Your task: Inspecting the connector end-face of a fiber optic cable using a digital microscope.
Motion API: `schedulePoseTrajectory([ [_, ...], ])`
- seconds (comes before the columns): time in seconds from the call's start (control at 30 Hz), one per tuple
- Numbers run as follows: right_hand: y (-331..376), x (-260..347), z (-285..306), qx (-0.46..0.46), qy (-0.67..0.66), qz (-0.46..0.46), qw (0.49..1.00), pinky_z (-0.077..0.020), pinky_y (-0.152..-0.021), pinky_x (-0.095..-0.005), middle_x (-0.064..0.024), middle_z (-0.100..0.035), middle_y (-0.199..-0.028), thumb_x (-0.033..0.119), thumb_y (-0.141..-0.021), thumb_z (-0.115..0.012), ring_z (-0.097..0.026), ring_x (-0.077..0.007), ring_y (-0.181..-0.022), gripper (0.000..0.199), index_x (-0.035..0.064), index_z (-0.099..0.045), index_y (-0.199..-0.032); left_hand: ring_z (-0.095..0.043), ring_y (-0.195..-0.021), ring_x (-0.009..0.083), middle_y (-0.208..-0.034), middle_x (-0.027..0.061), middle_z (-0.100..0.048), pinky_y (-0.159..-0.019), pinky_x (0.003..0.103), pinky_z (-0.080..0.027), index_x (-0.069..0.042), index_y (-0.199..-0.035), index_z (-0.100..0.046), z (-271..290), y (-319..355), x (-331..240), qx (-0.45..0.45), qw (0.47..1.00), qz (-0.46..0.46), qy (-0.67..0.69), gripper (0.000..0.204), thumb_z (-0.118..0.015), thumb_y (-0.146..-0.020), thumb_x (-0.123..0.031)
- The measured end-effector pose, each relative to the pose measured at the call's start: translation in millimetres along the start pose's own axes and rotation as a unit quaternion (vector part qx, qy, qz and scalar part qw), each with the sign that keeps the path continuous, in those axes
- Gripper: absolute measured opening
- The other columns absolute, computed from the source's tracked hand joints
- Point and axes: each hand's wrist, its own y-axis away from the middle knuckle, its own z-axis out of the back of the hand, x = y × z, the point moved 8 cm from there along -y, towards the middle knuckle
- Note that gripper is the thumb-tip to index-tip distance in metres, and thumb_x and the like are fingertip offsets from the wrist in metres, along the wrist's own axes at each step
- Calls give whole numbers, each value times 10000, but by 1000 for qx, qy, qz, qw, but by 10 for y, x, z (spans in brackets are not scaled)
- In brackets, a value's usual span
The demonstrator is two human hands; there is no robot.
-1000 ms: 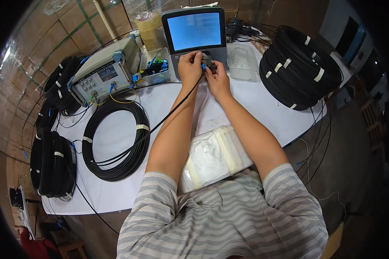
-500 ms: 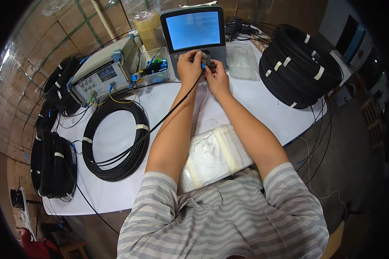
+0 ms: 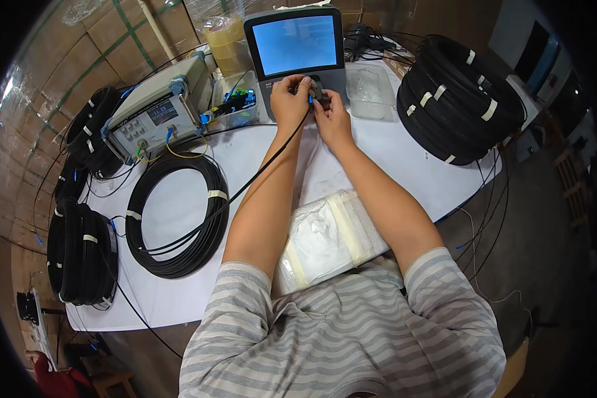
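White tabletop (image 3: pixel 404 166): both hands, left hand (image 3: pixel 289 101) and right hand (image 3: pixel 333 119), pinch a blue-tipped cable connector (image 3: pixel 314 98) together at the screen unit's (image 3: pixel 297 50) base; a tug on the black cable (image 3: pixel 259 176) could likely drag the coil (image 3: pixel 176 215)

White table (image 3: pixel 404 166): blue-screened device (image 3: pixel 297 50) just beyond the fingers (image 3: pixel 297 89), grey meter (image 3: pixel 156 116) left. Black cable coil (image 3: pixel 176 222) left and nearer; stacked coils (image 3: pixel 458 99) right; taped plastic bundle (image 3: pixel 328 239) between the forearms.
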Motion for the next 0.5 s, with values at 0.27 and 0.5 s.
schedulePoseTrajectory([
  [0.27,-17,-65,8,-1,6,-7,1000,-540,-670,-308,-95,-711,-909,232,-952,-690,-665,-158,-714,358,46,-555,-1226,-658,-801,133,-957,74,-649,-719,261,-522,-18,-1012,-763,11,38,-92,11,999,9,-47,231,-746,-899,-218],
  [0.5,-13,-37,7,-5,-5,-2,1000,-539,-667,-312,-92,-712,-896,238,-945,-697,-660,-160,-706,359,50,-562,-1220,-651,-818,219,-881,102,-665,-746,332,-519,-44,-957,-757,-7,22,24,-4,1000,13,-6,247,-762,-859,-270],
])
